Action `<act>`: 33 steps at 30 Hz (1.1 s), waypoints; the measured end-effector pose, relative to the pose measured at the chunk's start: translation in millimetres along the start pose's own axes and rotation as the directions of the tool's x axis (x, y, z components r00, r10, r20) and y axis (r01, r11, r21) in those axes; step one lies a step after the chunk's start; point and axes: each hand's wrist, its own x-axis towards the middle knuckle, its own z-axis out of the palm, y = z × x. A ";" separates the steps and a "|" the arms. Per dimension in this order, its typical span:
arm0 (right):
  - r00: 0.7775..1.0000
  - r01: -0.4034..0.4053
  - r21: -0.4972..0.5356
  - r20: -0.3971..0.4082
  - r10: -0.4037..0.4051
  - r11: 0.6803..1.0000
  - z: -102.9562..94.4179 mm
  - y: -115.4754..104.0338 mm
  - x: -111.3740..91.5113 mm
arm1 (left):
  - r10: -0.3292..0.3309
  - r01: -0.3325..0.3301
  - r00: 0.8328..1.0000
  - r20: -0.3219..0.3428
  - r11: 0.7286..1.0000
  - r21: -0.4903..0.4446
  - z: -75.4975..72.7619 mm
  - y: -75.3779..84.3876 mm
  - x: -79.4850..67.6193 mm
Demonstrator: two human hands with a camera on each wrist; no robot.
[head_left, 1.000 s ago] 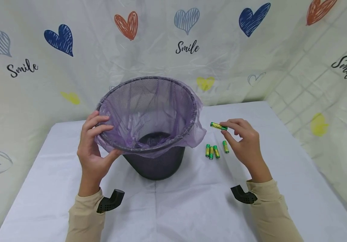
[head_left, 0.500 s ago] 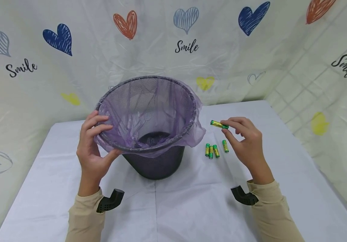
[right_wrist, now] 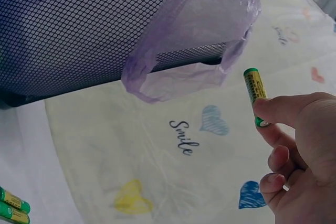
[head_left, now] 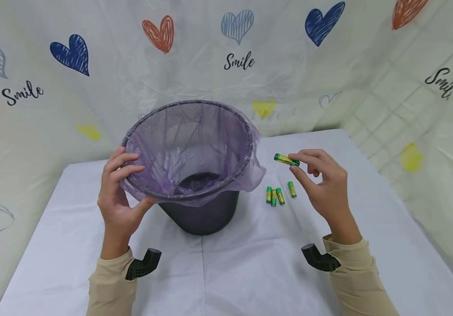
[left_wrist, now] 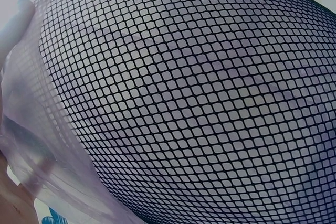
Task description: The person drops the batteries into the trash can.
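My left hand point(head_left: 120, 202) grips the near left rim of a dark mesh wastebasket point(head_left: 203, 217), fingers over the inside and thumb outside. A thin purple bin liner point(head_left: 254, 171) lines the basket and folds out over its rim. The basket leans toward me, its mouth facing up and forward. Between thumb and fingertips, my right hand point(head_left: 325, 184) pinches one green and gold battery point(head_left: 283, 159) above the table, right of the rim. In the right wrist view the pinched battery point(right_wrist: 253, 88) points away from the fingers, apart from the liner's loose edge.
Several more batteries point(head_left: 274, 196) lie on the white tablecloth point(head_left: 246, 263) right of the basket, most side by side and one battery point(head_left: 292, 189) set apart. Behind the table hangs a white backdrop point(head_left: 195, 79) printed with hearts and "Smile". Dark wrist mounts point(head_left: 143, 264) sit on both sleeves.
My right hand with the battery has drifted slightly up and to the right. The left hand keeps its grip on the rim. The whole head view has shifted a little.
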 end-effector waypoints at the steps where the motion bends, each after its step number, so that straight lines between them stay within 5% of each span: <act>1: 1.000 -0.004 0.000 0.000 0.004 1.000 -0.2 -1.4 0.2 | -0.002 0.002 1.000 -0.001 1.000 -0.003 0.1 0.2 -0.1; 33: 0.997 0.067 0.115 0.015 -0.069 0.991 3.2 -27.9 23.8 | -0.007 0.007 1.000 0.008 1.000 0.016 -0.3 2.4 1.0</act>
